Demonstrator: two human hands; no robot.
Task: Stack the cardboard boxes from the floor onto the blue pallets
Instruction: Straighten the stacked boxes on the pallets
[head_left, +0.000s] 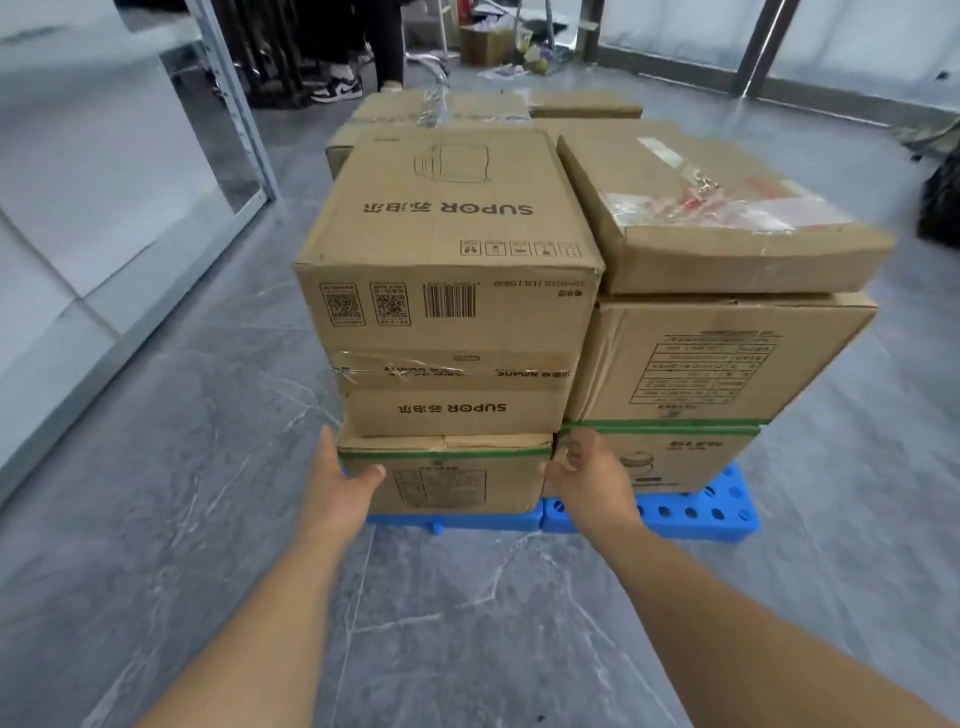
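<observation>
Bottom box (444, 475) on blue pallet (675, 514), between both hands. Left hand (340, 480) flat against its left side, thumb across the front; right hand (587, 478) loosely curled at its right edge. Long axis left-right. SUPOR box (452, 291) stacked above.

Bright, even daylight from the windows (857, 41) behind the boxes (447, 249); shadows are faint. Tape on the boxes glares slightly. Lines bow outward away from the boxes, and everything looks slightly soft.

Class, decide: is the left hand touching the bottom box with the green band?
Touching. The head view shows the left hand against the bottom box, thumb on its front.
</observation>
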